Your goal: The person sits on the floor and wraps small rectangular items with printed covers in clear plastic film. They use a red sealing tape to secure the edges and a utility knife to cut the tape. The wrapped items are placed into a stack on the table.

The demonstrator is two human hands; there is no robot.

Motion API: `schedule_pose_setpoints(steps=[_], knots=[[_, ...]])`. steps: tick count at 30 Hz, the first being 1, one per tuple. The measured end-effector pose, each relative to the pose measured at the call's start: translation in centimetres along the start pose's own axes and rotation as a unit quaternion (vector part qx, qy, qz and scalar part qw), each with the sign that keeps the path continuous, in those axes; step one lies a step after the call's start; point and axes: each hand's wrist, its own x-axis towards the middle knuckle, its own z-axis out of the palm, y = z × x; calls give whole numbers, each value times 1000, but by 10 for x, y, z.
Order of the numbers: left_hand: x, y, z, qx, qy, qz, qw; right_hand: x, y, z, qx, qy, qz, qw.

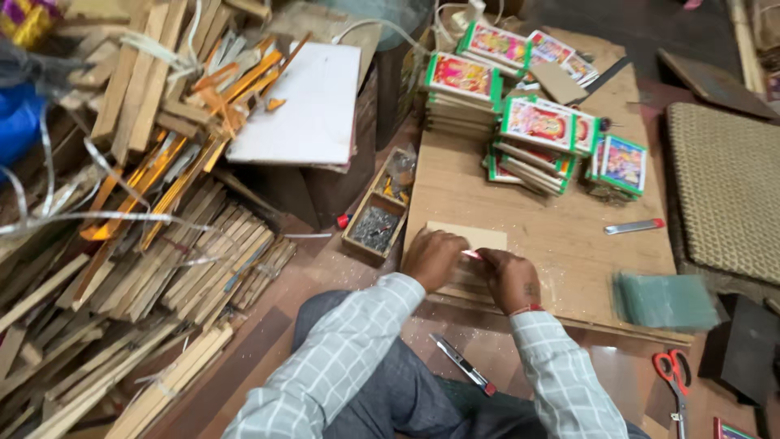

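Cutting step in hand, by the look of it. Left hand (433, 258) pressed flat, fingers curled, on a thin tan sheet (470, 237) at the near-left edge of the worktop (561, 244). Right hand (510, 278) clenched round a small cutter (472, 255) with a pink-red tip, blade end touching the sheet just beside the left hand. Sheet lying flat, partly hidden under both hands; far edge free.

Places from the sheet:
- Right, apart: grey-and-red knife (634, 227) loose on the worktop.
- Further right, near edge: green stack (666, 301), blurred, kind unclear.
- Beyond, well apart: piles of framed colour pictures (538, 123) with green borders.
- Left, just off the worktop: small wooden tray (376, 221) of nails or screws.
- Far left: heap of wood strips (162, 244), and a white board (305, 104) on a box.
- Nearer, on the floor by the knees: another knife (463, 364); red scissors (673, 374) off to the right.

Judgement on next move: steady downward hold from the left hand so the sheet can't slide, fingers kept clear of the blade line, even pull with the right. Cut line itself not visible under the hands, so progress can't be told.
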Motion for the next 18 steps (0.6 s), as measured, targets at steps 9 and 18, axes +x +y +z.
schedule_pose_setpoints(steps=[9,18], knots=[[0,-29,-10,-132,56,-66,988,2,2,-2,-6,-25,-10,1000],[-1,-16,-6,73,157,164,971,-38,44,-14,227,95,168,954]])
